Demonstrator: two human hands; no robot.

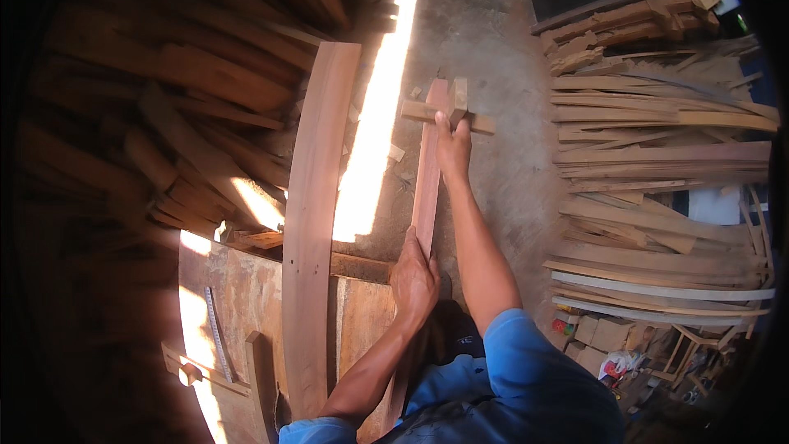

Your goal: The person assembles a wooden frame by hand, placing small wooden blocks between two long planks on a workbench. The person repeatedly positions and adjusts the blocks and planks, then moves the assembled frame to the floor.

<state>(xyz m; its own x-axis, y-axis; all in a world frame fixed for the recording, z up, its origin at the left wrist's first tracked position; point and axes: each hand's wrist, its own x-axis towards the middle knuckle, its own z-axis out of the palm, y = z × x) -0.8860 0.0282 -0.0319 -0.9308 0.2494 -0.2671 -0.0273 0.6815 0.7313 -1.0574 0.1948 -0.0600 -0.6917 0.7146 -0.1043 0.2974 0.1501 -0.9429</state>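
My left hand (413,281) is wrapped round the near part of a narrow reddish plank (426,181) that extends away from me. Farther out, my right hand (453,148) grips a cross-shaped wooden tool (480,123), which looks like a marking gauge, against the plank's far end. One bar of the tool lies across the plank; its short block stands up beside the thumb. The fingers under the tool are partly hidden. Left of both hands, a wider plank (311,197) rests on the wooden bench (255,279) and projects past its far edge.
A ruler (217,335) and another cross-shaped wooden tool (191,375) lie on the bench at left. Stacked boards (657,119) line the right side. Dark timber pieces (214,74) fill the far left. A bright sunlight strip crosses the concrete floor (501,57).
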